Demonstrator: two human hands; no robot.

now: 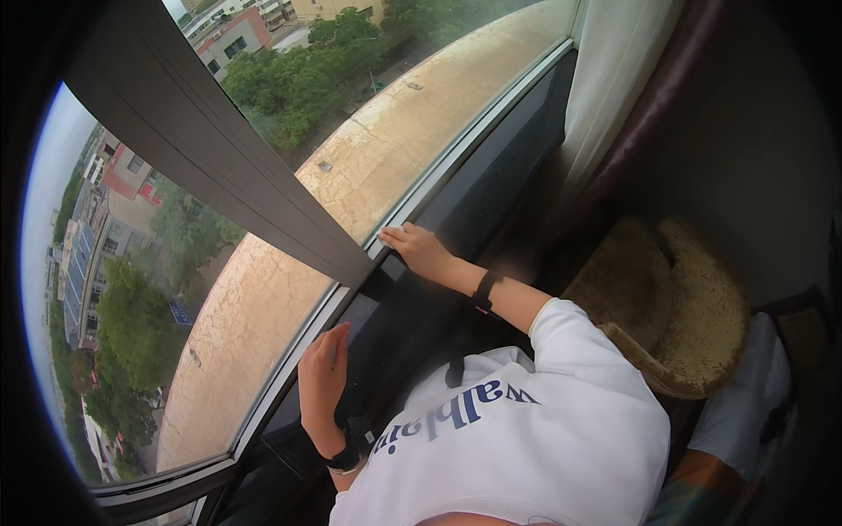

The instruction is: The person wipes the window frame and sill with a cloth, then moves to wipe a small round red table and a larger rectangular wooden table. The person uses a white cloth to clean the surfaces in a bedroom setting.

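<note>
My right hand (416, 248) reaches to the light metal window frame (454, 154), fingertips pressed on it close to the wide grey mullion (230, 151). Something pale shows at those fingertips; whether it is a held piece or part of the frame, I cannot tell. My left hand (322, 376) is raised beside the lower frame, fingers together and slightly bent, thumb apart, with nothing seen in it. Dark bands circle both wrists. Window glass (263, 315) lies beyond both hands.
A dark sill (493, 158) runs along the window. White curtain (608, 79) and purple curtain (681, 85) hang at the upper right. A brown upholstered seat (710, 315) stands right of my body. Outside are a cracked tan ledge (395, 144), trees and buildings.
</note>
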